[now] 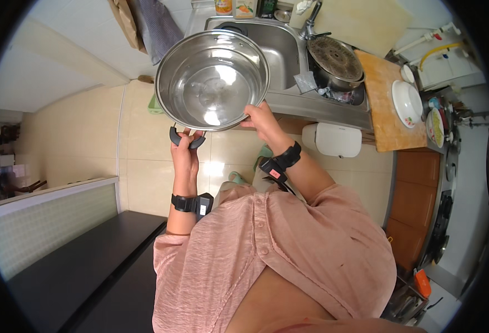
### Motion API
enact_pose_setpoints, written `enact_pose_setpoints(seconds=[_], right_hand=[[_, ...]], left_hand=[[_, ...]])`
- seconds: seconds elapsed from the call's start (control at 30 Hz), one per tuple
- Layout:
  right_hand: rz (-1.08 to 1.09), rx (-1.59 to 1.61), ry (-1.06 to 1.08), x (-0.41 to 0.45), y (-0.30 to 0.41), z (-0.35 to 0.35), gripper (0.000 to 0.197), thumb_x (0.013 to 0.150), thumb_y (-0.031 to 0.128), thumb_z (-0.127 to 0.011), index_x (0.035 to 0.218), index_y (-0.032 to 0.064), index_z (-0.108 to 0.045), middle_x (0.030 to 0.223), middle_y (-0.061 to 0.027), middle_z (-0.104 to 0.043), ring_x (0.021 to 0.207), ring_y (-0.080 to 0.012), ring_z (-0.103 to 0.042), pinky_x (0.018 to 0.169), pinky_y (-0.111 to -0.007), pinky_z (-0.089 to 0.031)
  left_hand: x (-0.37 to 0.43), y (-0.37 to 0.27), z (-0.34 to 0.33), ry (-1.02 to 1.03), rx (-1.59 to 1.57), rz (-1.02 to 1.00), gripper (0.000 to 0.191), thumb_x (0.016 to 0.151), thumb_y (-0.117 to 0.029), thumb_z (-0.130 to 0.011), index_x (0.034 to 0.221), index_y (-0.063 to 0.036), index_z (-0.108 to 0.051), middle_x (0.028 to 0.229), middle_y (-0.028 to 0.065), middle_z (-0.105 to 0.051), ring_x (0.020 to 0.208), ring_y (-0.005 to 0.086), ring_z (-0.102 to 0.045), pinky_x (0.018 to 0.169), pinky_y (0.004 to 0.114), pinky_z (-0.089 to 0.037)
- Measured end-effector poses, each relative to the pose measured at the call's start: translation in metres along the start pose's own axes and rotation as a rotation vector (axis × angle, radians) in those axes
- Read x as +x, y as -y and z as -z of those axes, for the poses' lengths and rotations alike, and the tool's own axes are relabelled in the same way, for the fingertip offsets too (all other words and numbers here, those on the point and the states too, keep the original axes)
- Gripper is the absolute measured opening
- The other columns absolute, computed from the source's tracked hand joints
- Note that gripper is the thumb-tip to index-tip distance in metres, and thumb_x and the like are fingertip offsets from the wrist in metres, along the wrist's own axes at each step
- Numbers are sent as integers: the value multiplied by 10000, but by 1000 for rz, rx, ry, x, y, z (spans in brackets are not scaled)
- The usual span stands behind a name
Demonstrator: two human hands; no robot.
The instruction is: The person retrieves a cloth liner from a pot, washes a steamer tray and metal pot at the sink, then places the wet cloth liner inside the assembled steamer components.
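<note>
A wide stainless steel pot is held up in front of me, its shiny inside facing my eyes. It covers the left part of a steel sink. My left hand grips the pot's black loop handle at the near side. With my right hand I hold the pot's near right rim, thumb over the edge and fingers underneath. Some liquid may lie at the bottom, but glare makes this hard to tell.
Right of the basin stands another pot with a perforated steamer plate, beside a faucet. A wooden board bears a white bowl. A white lidded bin hangs below the counter. Bottles line the sink's back.
</note>
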State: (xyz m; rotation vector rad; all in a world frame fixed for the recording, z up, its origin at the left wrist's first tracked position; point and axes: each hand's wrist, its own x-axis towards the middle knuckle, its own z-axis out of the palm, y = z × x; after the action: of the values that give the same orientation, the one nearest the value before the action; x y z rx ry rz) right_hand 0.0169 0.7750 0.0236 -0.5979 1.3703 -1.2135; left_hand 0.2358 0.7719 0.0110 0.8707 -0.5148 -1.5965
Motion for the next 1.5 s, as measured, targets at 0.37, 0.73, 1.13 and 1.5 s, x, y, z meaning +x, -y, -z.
enact_pose_setpoints(seconds=[0.37,0.73,1.13,1.5], right_hand=[[-40,-37,180,-6,13,48,751,807,520,-527,1328,24,-311,1267,-193,-393,1088,-369,-463,865,-436,-427],[117,680,-249,65,22,224,483,856,230,-500,1233,-34,-353,1174,-222,-454,933,-393,-562,767,-437,-506],[-35,1076,-238,162,45,288,506,895,200,-466,1279,-25,-226,1218,-217,-368,1053,-360,-456,853,-457,-465],[113,1060,-358,195,66,297,410,909,382,-452,1012,-11,-398,908,-127,-497,792,-305,-576,651,-393,-527]], left_hand=[[5,0,-10,-70,124,-46,167,742,-16,-502,905,-27,-467,903,92,-488,866,271,-593,737,376,-521],[15,4,-14,-119,-358,110,132,708,50,-458,742,-60,-394,727,64,-474,655,216,-473,646,347,-431],[9,8,-29,-174,-498,18,145,854,-99,-416,714,-63,-437,614,13,-406,575,139,-402,610,298,-365],[11,9,-21,-183,-478,-9,138,844,-93,-400,718,-61,-447,616,15,-417,567,139,-402,600,298,-374]])
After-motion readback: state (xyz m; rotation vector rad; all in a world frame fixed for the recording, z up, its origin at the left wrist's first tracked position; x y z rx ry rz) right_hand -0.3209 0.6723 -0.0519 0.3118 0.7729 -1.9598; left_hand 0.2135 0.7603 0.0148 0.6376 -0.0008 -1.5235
